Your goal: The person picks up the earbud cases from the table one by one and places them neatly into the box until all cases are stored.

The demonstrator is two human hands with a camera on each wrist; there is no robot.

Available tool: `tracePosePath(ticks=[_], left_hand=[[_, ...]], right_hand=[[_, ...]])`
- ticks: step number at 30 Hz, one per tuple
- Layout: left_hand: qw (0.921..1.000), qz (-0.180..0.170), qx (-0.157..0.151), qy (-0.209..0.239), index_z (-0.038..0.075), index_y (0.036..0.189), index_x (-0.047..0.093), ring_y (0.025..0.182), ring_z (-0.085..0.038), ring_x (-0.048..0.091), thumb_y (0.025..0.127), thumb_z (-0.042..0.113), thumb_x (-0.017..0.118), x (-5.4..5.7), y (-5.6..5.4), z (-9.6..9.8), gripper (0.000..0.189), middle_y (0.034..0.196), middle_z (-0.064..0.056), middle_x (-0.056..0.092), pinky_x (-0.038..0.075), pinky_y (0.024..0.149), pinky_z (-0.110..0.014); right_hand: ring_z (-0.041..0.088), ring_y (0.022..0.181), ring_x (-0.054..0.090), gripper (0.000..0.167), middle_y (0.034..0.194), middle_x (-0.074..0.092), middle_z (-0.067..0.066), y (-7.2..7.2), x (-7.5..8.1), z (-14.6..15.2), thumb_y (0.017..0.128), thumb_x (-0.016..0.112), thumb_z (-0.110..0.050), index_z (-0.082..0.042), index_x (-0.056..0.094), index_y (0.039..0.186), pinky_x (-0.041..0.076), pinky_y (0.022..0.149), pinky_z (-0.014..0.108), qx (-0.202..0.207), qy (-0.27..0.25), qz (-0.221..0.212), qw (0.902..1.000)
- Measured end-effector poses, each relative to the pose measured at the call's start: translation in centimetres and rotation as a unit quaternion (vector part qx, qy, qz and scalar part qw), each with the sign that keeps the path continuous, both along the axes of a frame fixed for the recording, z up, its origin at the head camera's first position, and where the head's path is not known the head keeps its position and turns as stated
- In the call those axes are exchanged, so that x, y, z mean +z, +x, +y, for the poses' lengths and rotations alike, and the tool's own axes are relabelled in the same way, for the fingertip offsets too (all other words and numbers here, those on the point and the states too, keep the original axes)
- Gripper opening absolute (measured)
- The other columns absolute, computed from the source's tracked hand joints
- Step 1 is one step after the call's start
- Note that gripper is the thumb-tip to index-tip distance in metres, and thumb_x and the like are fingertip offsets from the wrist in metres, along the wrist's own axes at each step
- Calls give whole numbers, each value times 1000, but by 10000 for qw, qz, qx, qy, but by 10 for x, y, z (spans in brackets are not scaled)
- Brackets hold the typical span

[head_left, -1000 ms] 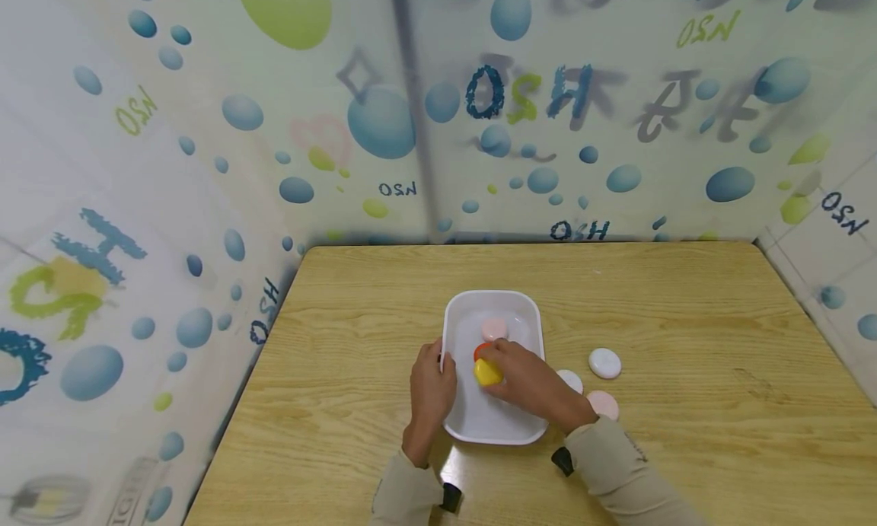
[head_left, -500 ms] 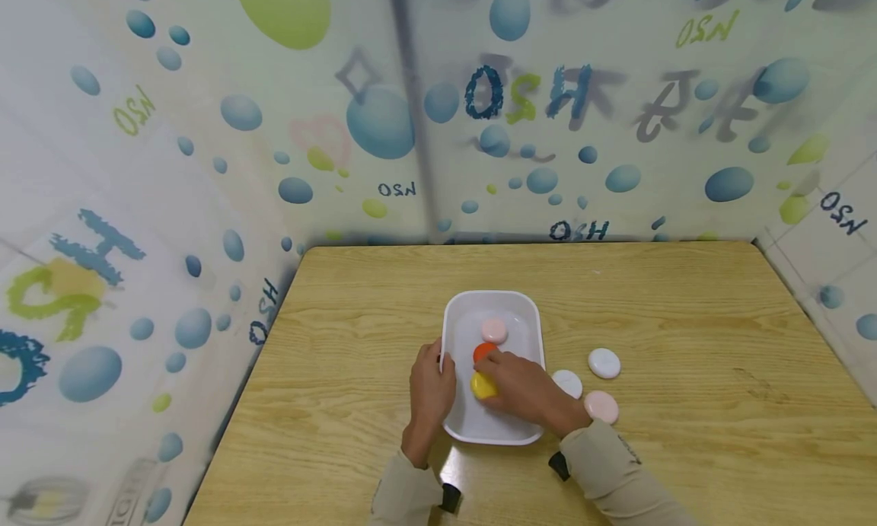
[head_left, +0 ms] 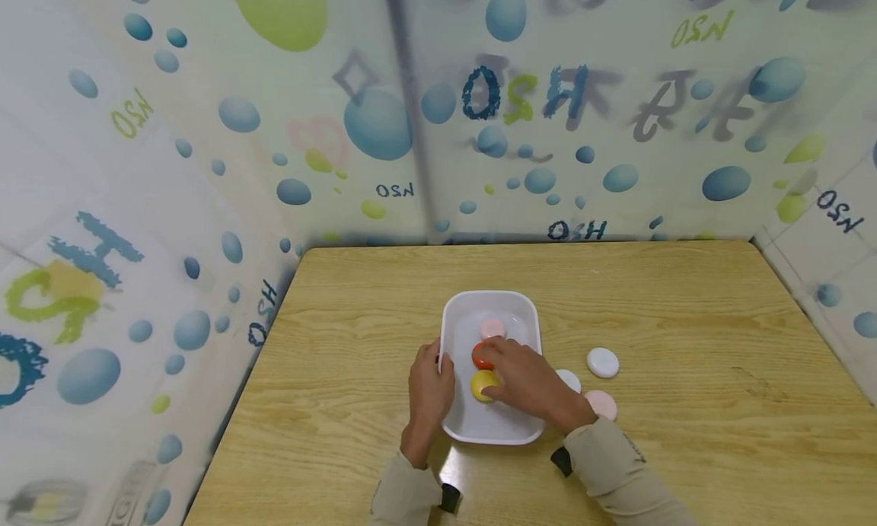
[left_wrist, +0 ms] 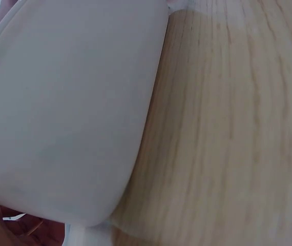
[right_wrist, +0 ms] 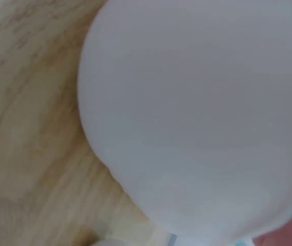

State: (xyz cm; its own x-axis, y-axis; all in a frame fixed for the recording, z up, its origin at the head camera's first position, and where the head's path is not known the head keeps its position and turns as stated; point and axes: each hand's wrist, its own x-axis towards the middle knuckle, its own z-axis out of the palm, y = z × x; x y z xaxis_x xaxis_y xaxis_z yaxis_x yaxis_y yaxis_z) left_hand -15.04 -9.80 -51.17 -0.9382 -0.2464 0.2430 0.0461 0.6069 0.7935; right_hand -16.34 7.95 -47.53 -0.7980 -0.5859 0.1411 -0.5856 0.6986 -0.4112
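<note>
A white rectangular tray [head_left: 457,427] stands on the table. My left hand [head_left: 432,385] grips its left rim, thumb inside and fingers outside. In the tray, a pink round disc [head_left: 492,329], a red disc [head_left: 479,356] and a yellow disc [head_left: 482,385] lie in a column. My right hand [head_left: 527,377] reaches in over the right rim with spread fingers. Its fingertips overlap the red disc, and the thumb tip lies over the yellow disc's lower right edge. Tray wall fills much of the left wrist view [left_wrist: 74,102].
Right of the tray, two white discs [head_left: 604,363] [head_left: 569,380] and a pink disc [head_left: 601,405] lie on the wooden table [head_left: 706,336], the latter two partly behind my right arm. A patterned curtain wall [head_left: 582,183] rises along the table's back edge.
The yellow disc, earlier tilted in my right fingers, now lies flat in the tray below the red one. My right fingers have spread apart and shifted slightly upward. The left hand stays put.
</note>
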Motion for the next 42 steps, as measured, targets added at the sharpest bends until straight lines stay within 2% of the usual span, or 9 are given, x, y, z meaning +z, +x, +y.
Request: tracePosePath(ticks=[6, 18, 30, 35, 42], left_hand=[[10000, 50, 23, -51, -4, 121, 67, 87, -32, 64, 92, 1, 57, 0, 2, 0, 31, 101, -18, 66, 54, 75, -46], [9999, 58, 26, -100, -4, 121, 67, 86, -32, 63, 91, -1, 57, 1, 1, 1, 31, 100, -19, 66, 53, 75, -46], [10000, 28, -53, 9, -5, 123, 66, 91, -33, 65, 93, 2, 56, 3, 0, 1, 32, 102, -20, 66, 54, 78, -48], [10000, 86, -38, -20, -6, 122, 66, 90, -34, 65, 92, 0, 56, 3, 1, 0, 32, 101, -21, 66, 54, 77, -48], [10000, -46, -51, 34, -6, 124, 65, 92, -34, 65, 94, 2, 56, 3, 1, 1, 33, 104, -21, 66, 54, 79, -48]], right_hand=[[25, 110, 60, 51, 128, 61, 7, -3, 10, 9, 81, 82, -25, -11, 65, 127, 52, 94, 43, -368, -215, -75, 9991], [32, 118, 58, 50, 128, 60, 13, -17, 22, 47, 86, 78, -22, -7, 61, 130, 51, 96, 49, -1218, -382, 17, 9918], [41, 126, 50, 48, 135, 53, 20, -20, 9, 88, 93, 67, -21, -2, 55, 136, 43, 99, 59, -1672, -546, -346, 9838], [43, 125, 49, 47, 135, 53, 23, -20, 1, 106, 94, 66, -21, 0, 55, 135, 43, 99, 60, -1680, -527, -276, 9840], [47, 123, 49, 49, 134, 52, 26, -17, -10, 127, 93, 68, -21, 2, 55, 134, 42, 96, 62, -1799, -470, -254, 9822]])
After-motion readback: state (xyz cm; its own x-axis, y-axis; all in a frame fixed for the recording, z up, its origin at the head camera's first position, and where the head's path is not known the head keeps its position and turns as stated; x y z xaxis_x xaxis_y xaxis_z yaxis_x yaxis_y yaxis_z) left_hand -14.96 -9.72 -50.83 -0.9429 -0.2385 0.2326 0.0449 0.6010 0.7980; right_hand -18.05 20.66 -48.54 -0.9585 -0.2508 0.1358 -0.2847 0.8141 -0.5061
